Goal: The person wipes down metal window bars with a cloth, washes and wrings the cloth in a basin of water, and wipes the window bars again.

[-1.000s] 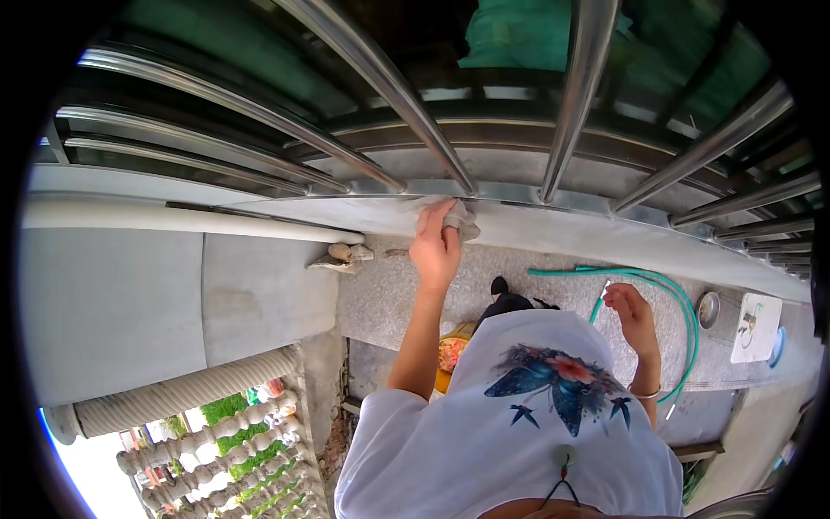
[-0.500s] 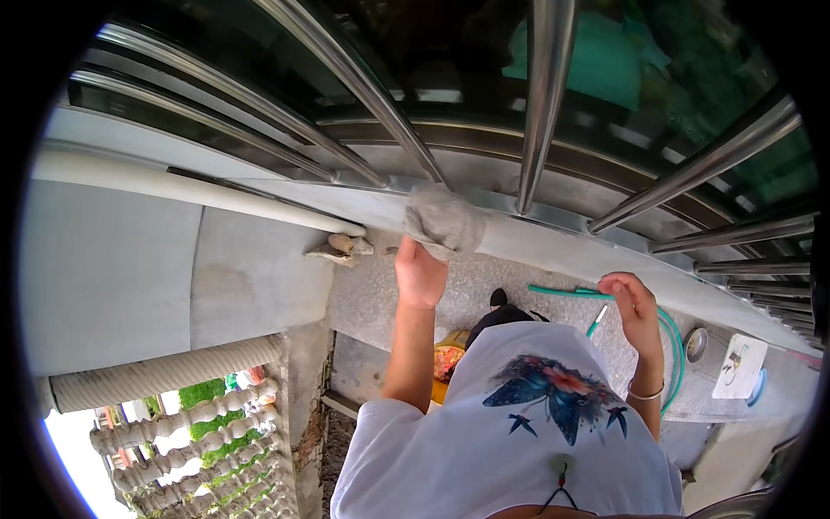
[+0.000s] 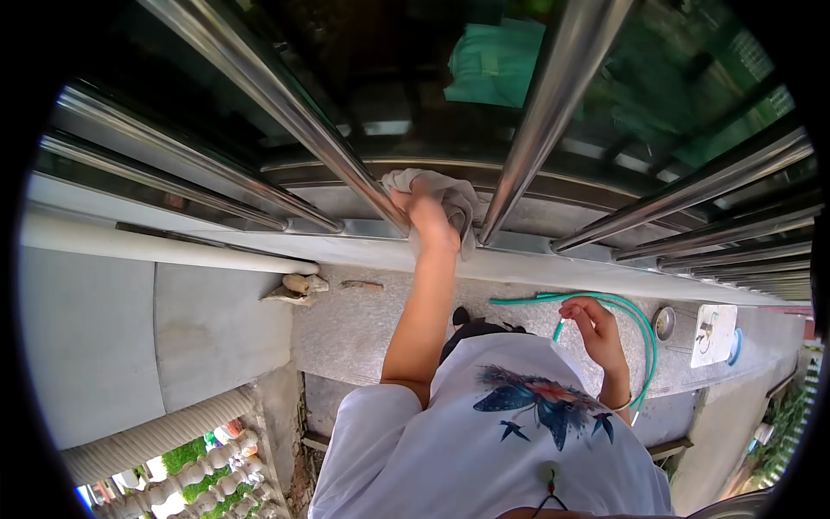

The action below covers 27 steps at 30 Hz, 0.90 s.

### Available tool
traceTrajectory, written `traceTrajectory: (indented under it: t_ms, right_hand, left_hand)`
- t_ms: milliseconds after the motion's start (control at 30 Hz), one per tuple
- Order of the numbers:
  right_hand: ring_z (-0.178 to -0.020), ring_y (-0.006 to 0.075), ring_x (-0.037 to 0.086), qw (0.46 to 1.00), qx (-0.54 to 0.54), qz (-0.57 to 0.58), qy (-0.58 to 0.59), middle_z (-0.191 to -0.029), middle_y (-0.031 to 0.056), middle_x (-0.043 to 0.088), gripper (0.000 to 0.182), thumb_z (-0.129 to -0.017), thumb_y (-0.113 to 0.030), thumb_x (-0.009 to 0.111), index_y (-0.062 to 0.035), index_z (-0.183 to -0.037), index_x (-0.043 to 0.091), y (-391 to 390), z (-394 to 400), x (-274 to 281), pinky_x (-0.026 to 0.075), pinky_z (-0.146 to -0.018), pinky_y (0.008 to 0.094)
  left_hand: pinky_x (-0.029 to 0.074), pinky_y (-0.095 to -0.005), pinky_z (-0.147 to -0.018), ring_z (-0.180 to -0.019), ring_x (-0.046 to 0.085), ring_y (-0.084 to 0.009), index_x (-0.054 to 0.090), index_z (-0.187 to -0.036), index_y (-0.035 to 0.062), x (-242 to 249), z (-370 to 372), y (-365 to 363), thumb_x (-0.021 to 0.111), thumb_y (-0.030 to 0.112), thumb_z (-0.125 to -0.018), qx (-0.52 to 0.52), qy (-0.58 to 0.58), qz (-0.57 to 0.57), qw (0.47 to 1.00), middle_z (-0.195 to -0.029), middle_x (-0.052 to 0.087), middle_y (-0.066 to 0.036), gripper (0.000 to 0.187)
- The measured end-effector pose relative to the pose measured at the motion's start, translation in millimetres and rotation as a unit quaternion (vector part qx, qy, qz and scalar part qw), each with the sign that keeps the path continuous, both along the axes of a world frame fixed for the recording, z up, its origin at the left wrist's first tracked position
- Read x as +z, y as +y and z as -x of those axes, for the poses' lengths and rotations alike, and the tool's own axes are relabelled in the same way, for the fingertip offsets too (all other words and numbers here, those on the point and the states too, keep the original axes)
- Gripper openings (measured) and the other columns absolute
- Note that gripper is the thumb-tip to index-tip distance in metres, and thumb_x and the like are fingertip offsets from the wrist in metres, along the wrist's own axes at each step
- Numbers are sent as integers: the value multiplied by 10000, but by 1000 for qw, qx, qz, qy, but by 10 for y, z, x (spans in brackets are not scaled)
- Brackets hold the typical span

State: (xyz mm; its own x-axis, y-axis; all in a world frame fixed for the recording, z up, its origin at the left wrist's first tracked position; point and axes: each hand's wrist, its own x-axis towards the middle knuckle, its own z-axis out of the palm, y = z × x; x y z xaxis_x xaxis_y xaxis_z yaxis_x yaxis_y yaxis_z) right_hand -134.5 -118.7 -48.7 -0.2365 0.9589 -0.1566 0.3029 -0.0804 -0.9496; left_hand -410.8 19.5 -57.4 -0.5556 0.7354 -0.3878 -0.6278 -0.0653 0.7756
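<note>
Dark window glass [image 3: 683, 121] fills the top of the frame, w/ a folded green thing [image 3: 497, 65] visible in or thru it, and thick metal bars [image 3: 546, 112] fan down across it to a metal rail [image 3: 527, 241]. Pale floor [image 3: 372, 337] spans mid-frame; the white T-shirt [image 3: 406, 450], w/ blue butterfly print, takes up bottom centre. White pipe [image 3: 173, 246] slants along the L side of frame, baluster railing [image 3: 207, 471] at lower left.

Green hose [image 3: 650, 337] curves on the floor, right of centre. Farther right: white board [image 3: 713, 336] w/ some small item on it, blue round item [image 3: 736, 346] partly behind it, metal bowl [image 3: 664, 323] just left of the board.

Left hand [image 3: 424, 216], upper centre, has its fingers bent onto a grey cloth [image 3: 454, 201], btwn two of the bars, cloth up against the sill area & hanging over the rail. Hand's a bit blurred, so exact fingertip contact is prob. on the cloth but hard to confirm.

Right hand [image 3: 595, 333], right of centre, is empty, fingers loosely curled w/ a narrow gap to the thumb; hose is nearest in view. Thin bracelet [image 3: 621, 406] on that wrist. Small stone lump [image 3: 296, 283] left of centre, near the pipe end.
</note>
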Motion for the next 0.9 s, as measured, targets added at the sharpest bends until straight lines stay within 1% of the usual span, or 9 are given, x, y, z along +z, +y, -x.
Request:
traceTrajectory:
  t_ms: [100,200,367,433,567,667,733,867,900]
  right_hand:
    - [-850,148,628,1000,-21,1,-2,-888,87,659,163,-952,-90,514,16,-1030,611,-44,-168,-30,490,-775,270]
    - [-849,148,629,1000,-23,-9,-1,-888,87,660,167,-953,-95,514,16,-1031,611,-54,-321,-44,490,-773,270]
    - [-846,150,630,1000,-6,-27,-13,-886,88,660,171,-955,-102,514,16,-1035,609,-131,-514,6,492,-769,269]
    - [-844,151,631,999,-24,-32,11,-885,94,659,174,-956,-107,516,17,-1032,611,-180,-613,-15,493,-767,270]
    - [-841,152,629,998,-57,-21,6,-884,87,657,184,-962,-118,511,22,-1032,607,-335,-880,-134,495,-776,273]
    - [-856,138,615,993,-84,24,84,-889,59,649,200,-975,-133,496,29,-1029,601,-423,-991,-230,494,-793,272]
    - [-863,136,612,992,-82,14,93,-892,59,649,195,-973,-129,498,25,-1032,602,-417,-951,-200,492,-799,272]
    - [-914,144,602,995,-46,-46,79,-986,75,630,163,-937,-95,543,-3,-1058,601,-296,-785,8,488,-828,278]
    - [-946,145,593,993,-16,-77,83,-1052,86,614,187,-919,-86,566,-15,-1090,593,-255,-701,89,486,-833,276]
  left_hand:
    - [481,-336,-863,-1061,544,-241,255,-1406,35,-327,21,86,444,123,-876,-20,31,51,998,-1278,471,-138,569]
    - [507,-296,-740,-911,596,-179,554,-1174,7,-23,-126,-14,511,130,-870,-281,-18,11,960,-1021,620,-95,331]
    - [461,-267,-678,-860,602,-165,618,-1112,11,-45,-238,317,562,217,-887,-515,96,17,852,-1055,632,-67,311]
    - [454,-273,-668,-877,580,-146,615,-1122,19,148,-349,191,567,224,-885,-407,269,108,866,-1062,612,-54,316]
    - [433,-364,-898,-945,554,-198,500,-1209,75,33,83,-69,446,257,-955,-150,85,-8,985,-1014,586,-55,317]
    - [399,-384,-960,-1058,531,-216,498,-1189,70,146,-76,-341,394,242,-968,-70,12,-56,996,-1103,562,-80,298]
    - [364,-407,-1003,-1155,487,-230,483,-1201,47,136,-279,-532,376,233,-970,-120,83,-57,988,-1201,527,-103,315]
    - [435,-412,-953,-1133,522,-254,478,-1208,16,206,-415,-939,350,261,-966,101,168,-110,974,-1233,531,-124,367]
    - [439,-429,-959,-1153,516,-273,461,-1250,13,205,-371,-1071,346,267,-966,55,141,-151,977,-1254,523,-133,398]
